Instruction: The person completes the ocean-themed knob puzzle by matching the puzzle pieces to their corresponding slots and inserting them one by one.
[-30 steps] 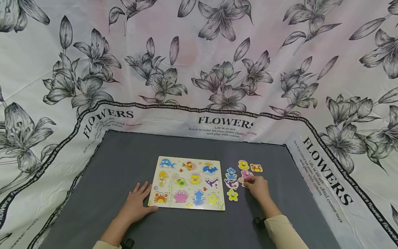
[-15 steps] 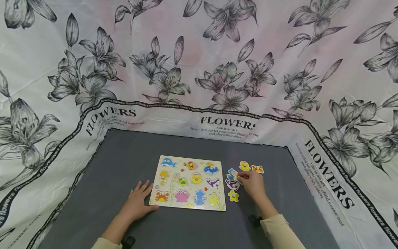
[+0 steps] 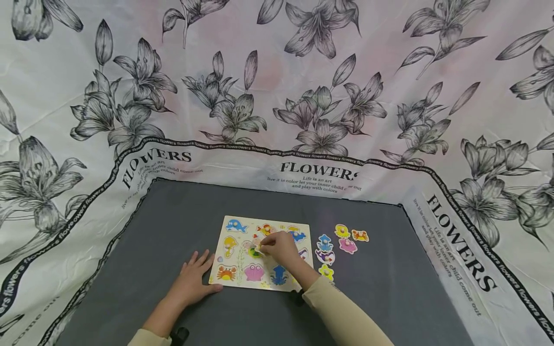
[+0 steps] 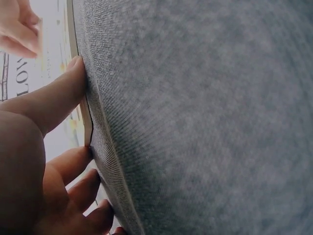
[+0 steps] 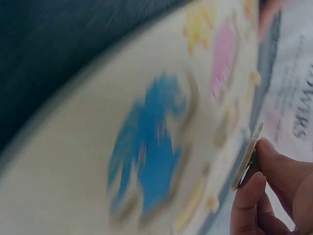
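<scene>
A wooden puzzle board (image 3: 216,276) with sea-animal shapes lies on the grey tabletop. My right hand (image 3: 281,248) is over the middle of the board, by the green turtle shape. Between thumb and fingers it pinches a thin wooden puzzle piece (image 5: 248,156), seen edge-on in the right wrist view, so its picture is hidden. My left hand (image 3: 188,283) lies at the board's left front corner with fingers spread. In the left wrist view its thumb (image 4: 73,81) touches the board's edge (image 4: 87,122). The right hand and forearm cover part of the board's right half.
Right of the board lie loose pieces: a blue squid (image 3: 324,242), a yellow octopus (image 3: 342,231), an orange crab (image 3: 360,235), a pink crab (image 3: 348,245), a purple whale (image 3: 325,257) and a yellow star (image 3: 326,272). A flower-printed cloth (image 3: 233,166) borders the grey surface.
My right hand picked up a puzzle piece from beside the pink crab and carried it left over the loose pieces to the board's middle. My left hand stays at the corner.
</scene>
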The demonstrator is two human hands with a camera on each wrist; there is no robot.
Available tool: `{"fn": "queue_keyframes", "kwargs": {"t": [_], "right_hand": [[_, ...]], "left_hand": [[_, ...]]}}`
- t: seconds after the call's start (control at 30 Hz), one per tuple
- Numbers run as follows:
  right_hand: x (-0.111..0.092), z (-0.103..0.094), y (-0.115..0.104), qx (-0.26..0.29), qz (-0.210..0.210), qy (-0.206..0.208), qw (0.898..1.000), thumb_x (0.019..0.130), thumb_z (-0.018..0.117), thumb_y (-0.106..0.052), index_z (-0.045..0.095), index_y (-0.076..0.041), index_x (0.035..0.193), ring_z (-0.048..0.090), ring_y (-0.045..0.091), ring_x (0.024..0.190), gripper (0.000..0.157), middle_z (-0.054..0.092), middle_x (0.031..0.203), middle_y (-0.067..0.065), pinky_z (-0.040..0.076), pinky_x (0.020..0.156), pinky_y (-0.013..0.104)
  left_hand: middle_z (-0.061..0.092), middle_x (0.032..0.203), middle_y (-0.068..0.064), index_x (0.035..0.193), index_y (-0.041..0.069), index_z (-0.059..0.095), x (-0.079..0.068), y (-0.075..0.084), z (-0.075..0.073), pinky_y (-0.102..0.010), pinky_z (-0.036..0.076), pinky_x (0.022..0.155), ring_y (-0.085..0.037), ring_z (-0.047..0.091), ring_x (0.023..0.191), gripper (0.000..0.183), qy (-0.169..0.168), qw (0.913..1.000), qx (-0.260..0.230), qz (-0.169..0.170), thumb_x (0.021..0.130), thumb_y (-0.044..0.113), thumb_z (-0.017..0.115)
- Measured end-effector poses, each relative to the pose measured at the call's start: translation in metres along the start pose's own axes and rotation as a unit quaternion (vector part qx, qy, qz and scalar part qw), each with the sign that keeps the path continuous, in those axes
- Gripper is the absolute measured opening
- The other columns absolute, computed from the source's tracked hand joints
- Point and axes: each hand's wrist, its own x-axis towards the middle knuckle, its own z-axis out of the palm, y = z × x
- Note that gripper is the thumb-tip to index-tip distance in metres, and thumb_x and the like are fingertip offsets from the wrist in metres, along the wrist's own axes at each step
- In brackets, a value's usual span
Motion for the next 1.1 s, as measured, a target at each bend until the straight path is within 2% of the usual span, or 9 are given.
{"fn": "queue_keyframes", "kwargs": {"t": [0.1, 0.2, 0.47, 0.63, 0.73, 0.87, 0.97, 1.1], "right_hand": [[0.008, 0.019, -0.005, -0.027, -0.005, -0.018, 0.999, 0.086, 0.081, -0.018, 0.083, -0.013, 0.091, 0.065, 0.006, 0.071, 0.007, 0.077, 0.085, -0.001, 0.055, 0.064, 0.024], [0.011, 0.028, -0.005, -0.043, -0.007, -0.02, 0.999, 0.085, 0.082, -0.016, 0.083, -0.012, 0.088, 0.064, 0.006, 0.072, 0.006, 0.077, 0.083, -0.002, 0.054, 0.065, 0.024], [0.016, 0.034, -0.008, -0.052, 0.005, -0.038, 0.998, 0.086, 0.082, -0.015, 0.081, -0.012, 0.09, 0.061, 0.007, 0.073, 0.005, 0.075, 0.084, -0.003, 0.055, 0.069, 0.026], [0.017, 0.031, -0.006, -0.031, 0.007, -0.045, 0.998, 0.086, 0.082, -0.017, 0.08, -0.012, 0.105, 0.066, 0.013, 0.084, 0.02, 0.073, 0.096, 0.0, 0.056, 0.074, 0.031], [0.013, 0.017, 0.001, -0.019, 0.003, -0.02, 1.0, 0.088, 0.08, -0.018, 0.077, -0.011, 0.115, 0.068, 0.018, 0.089, 0.027, 0.072, 0.102, 0.004, 0.057, 0.073, 0.031], [0.005, -0.019, 0.016, -0.01, -0.002, 0.035, 0.999, 0.09, 0.078, -0.016, 0.077, -0.008, 0.115, 0.068, 0.02, 0.088, 0.026, 0.073, 0.1, 0.005, 0.056, 0.069, 0.03], [-0.003, -0.049, 0.031, -0.003, 0.01, 0.077, 0.997, 0.089, 0.078, -0.014, 0.077, -0.005, 0.112, 0.068, 0.021, 0.085, 0.024, 0.074, 0.096, 0.006, 0.055, 0.066, 0.03], [-0.013, -0.082, 0.054, -0.005, 0.048, 0.117, 0.992, 0.09, 0.078, -0.013, 0.077, -0.005, 0.112, 0.068, 0.021, 0.087, 0.023, 0.075, 0.098, 0.008, 0.057, 0.068, 0.03]], "left_hand": [[0.03, 0.163, -0.021, 0.155, 0.007, 0.042, 0.001, -0.001, 0.001, -0.073, 0.016, 0.116, -0.05, 0.014, 0.152, 0.101, 0.002, 1.0, 0.002, -0.004, 0.075, 0.053, 0.085], [0.03, 0.163, -0.021, 0.155, 0.008, 0.042, 0.003, 0.0, 0.003, -0.072, 0.017, 0.117, -0.049, 0.014, 0.152, 0.101, 0.001, 1.0, 0.003, -0.004, 0.075, 0.053, 0.085], [0.031, 0.163, -0.02, 0.154, 0.007, 0.042, 0.003, 0.0, 0.004, -0.072, 0.017, 0.117, -0.048, 0.014, 0.152, 0.101, 0.006, 1.0, -0.002, -0.004, 0.075, 0.05, 0.086], [0.031, 0.162, -0.021, 0.154, 0.006, 0.043, 0.0, -0.002, 0.003, -0.073, 0.017, 0.116, -0.049, 0.015, 0.152, 0.1, 0.008, 1.0, 0.0, -0.005, 0.075, 0.05, 0.086], [0.031, 0.162, -0.021, 0.154, 0.006, 0.043, 0.0, -0.002, 0.002, -0.073, 0.017, 0.116, -0.049, 0.014, 0.152, 0.1, 0.008, 1.0, -0.004, -0.005, 0.075, 0.049, 0.086], [0.031, 0.163, -0.021, 0.154, 0.006, 0.042, 0.0, -0.002, 0.002, -0.073, 0.016, 0.116, -0.049, 0.014, 0.152, 0.1, 0.006, 1.0, -0.007, -0.002, 0.075, 0.05, 0.085], [0.03, 0.163, -0.021, 0.155, 0.006, 0.041, 0.001, -0.002, 0.002, -0.073, 0.016, 0.117, -0.049, 0.013, 0.152, 0.101, 0.004, 1.0, -0.005, -0.004, 0.075, 0.052, 0.085], [0.029, 0.163, -0.022, 0.155, 0.006, 0.041, 0.0, 0.0, 0.002, -0.073, 0.015, 0.117, -0.05, 0.013, 0.152, 0.102, 0.001, 1.0, -0.005, -0.006, 0.075, 0.052, 0.085]]}}
